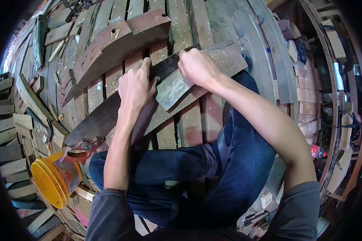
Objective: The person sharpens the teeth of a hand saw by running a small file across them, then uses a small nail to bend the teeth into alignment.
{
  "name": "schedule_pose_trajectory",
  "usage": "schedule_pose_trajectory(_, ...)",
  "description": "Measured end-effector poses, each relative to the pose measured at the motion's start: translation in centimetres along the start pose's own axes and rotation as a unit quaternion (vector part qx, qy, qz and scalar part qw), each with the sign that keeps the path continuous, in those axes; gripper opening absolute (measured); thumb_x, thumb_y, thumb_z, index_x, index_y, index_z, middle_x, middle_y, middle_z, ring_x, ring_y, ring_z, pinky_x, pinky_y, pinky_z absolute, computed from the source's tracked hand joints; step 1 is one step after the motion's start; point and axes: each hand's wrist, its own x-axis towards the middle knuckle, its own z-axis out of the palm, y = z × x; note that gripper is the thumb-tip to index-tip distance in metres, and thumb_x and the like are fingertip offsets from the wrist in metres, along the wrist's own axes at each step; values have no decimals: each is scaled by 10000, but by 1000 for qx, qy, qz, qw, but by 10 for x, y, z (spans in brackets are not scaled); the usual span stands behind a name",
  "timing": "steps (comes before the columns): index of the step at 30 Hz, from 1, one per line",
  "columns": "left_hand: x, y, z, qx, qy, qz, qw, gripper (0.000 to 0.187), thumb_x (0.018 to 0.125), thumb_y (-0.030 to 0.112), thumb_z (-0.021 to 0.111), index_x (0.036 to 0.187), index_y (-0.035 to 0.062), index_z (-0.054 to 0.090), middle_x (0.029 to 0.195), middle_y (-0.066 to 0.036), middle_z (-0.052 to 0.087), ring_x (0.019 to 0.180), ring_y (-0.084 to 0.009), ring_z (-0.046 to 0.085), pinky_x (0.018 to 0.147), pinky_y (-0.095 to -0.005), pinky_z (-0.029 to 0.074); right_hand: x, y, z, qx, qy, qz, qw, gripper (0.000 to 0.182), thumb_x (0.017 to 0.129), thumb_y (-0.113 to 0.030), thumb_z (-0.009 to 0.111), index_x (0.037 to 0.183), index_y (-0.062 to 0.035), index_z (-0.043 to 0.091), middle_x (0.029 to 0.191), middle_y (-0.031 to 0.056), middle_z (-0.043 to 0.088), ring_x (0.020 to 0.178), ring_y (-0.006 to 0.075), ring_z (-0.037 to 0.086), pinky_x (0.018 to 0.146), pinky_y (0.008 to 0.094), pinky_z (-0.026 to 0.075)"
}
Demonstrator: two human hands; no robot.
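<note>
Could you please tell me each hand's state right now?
Left hand: curled over the handsaw; whether it holds anything cannot be told.
Right hand: closed near the handsaw's tip; any held object is hidden.

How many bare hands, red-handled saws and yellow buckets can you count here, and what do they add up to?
Bare hands: 2, the left hand and the right hand
Red-handled saw: 1
Yellow bucket: 1
Total: 4
</note>
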Motion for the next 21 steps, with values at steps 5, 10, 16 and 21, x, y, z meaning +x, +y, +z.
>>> schedule_pose_trajectory(5,-1,3,-3,-18,1,2,1000,405,800,200,818,1102,69,581,1008,-155,702,916,-394,682,736,-485,526,8,0,6,460,-41,290,838,283,982,-99,526,725,-1,594,568,70,558,425,191,502,403,367,364)
schedule_pose_trajectory(10,-2,1,-3,-19,17,15,1000,413,804,199,816,1120,66,586,1019,-156,705,930,-392,685,748,-485,527,4,9,17,185,106,63,975,279,935,-97,559,715,60,626,653,274,629,533,346,647,490,421,484)
schedule_pose_trajectory(16,0,0,1,-3,4,1,1000,409,794,182,819,1106,62,582,1016,-155,704,940,-388,687,740,-482,533,8,-4,-14,-32,-32,-13,999,189,810,-95,598,774,9,751,789,261,707,788,412,737,722,505,599)
schedule_pose_trajectory(21,-4,7,-3,0,17,11,1000,394,792,185,817,1079,63,575,994,-150,699,916,-391,681,731,-485,525,11,2,-19,-40,-5,-57,998,158,828,-65,629,755,60,692,734,280,677,722,419,724,660,488,602)
